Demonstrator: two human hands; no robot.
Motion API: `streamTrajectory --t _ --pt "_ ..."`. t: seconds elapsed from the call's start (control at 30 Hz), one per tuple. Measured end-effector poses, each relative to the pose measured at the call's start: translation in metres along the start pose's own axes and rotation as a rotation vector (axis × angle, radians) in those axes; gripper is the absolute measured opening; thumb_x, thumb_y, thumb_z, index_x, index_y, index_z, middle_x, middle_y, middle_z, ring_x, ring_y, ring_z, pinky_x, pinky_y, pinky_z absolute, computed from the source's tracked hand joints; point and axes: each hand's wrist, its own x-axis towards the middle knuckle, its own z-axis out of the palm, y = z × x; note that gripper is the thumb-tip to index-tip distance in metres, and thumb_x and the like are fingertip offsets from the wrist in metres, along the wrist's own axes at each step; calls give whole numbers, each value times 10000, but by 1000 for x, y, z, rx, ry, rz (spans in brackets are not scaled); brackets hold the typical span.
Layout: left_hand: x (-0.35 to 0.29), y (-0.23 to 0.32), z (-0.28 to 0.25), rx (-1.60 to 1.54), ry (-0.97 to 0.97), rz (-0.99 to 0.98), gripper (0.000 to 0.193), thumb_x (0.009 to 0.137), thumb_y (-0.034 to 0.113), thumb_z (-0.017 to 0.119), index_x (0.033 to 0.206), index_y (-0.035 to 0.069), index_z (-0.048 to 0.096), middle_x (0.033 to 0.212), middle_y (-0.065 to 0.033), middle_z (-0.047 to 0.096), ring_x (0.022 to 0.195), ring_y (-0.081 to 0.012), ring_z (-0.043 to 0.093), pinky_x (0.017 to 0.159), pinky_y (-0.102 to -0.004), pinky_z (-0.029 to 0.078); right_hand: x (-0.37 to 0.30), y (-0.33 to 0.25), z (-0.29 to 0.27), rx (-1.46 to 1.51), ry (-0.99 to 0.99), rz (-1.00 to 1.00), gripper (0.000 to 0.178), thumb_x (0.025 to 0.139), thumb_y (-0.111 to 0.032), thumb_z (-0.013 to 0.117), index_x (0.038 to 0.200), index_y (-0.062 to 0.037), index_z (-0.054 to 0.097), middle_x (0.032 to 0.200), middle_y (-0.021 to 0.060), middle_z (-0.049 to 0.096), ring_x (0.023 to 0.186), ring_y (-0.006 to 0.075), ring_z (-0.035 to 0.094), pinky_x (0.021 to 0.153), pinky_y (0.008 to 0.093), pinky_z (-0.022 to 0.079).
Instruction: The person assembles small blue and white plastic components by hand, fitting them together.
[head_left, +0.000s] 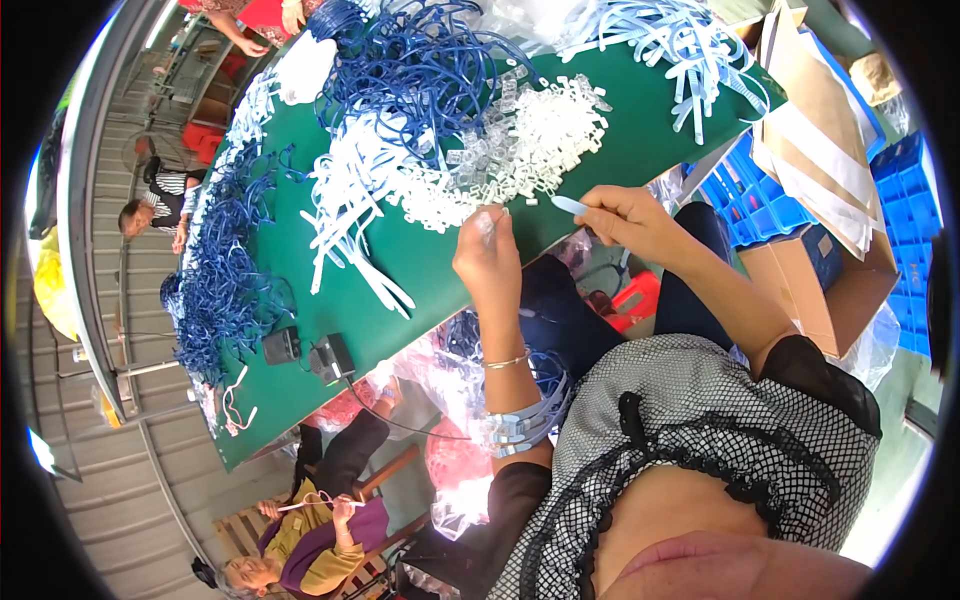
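Note:
My right hand (632, 222) pinches a light blue flat strap (569, 205), whose rounded end points left over the table's near edge. Close by on the left, the fingers of my left hand (487, 256) are closed. Something small and whitish shows at its fingertips, too small to name. Several light blue straps (522, 425) are looped round my left forearm, above a thin bracelet (507, 361). Just beyond both hands lies a heap of small white plastic clips (545, 140), with clear plastic pieces (480, 150) beside it.
On the green table (420, 325) lie dark blue cords (400, 70), white straps (350, 190) and light blue straps (690, 60). Black adapters (330, 357) sit near its edge. Blue crates (750, 195) and a cardboard box (800, 285) stand right. A seated person (310, 545) handles a pale cord.

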Motion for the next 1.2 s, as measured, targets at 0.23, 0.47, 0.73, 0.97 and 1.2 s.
streamTrajectory --t 0.23,0.47,0.73,0.97,1.2 --pt "-23 36 -21 -517 -123 -73 223 746 -98 624 936 -1 563 953 -101 621 642 -55 524 537 -182 427 -3 -16 17 -65 -106 -144 220 856 -188 540 748 -3 591 595 -15 512 524 46 428 476 221 335" --pt "-33 41 -30 -272 -141 63 274 685 -84 678 924 15 587 888 -76 645 748 -131 597 645 -234 468 -8 -19 20 -194 -94 -163 202 810 -148 562 672 -2 581 553 15 523 525 60 452 475 240 346" --pt "-35 48 -30 -56 -153 292 302 622 -56 709 890 40 608 864 -90 646 773 -235 628 688 -302 492 -11 -13 20 -261 -66 -268 142 757 -99 562 667 10 569 579 53 554 549 89 506 508 255 379" --pt "-37 47 -32 -88 -172 208 311 619 -54 713 897 34 605 855 -90 647 771 -232 631 691 -301 492 -15 -12 15 -230 -77 -173 127 750 -92 564 681 14 580 595 50 568 563 93 517 527 253 393" --pt "-38 54 -29 -92 -211 224 309 629 -52 708 909 24 603 864 -93 649 789 -228 634 698 -295 492 -15 -6 18 -198 -96 -181 145 775 -101 544 710 17 597 624 40 582 584 85 523 544 243 407"
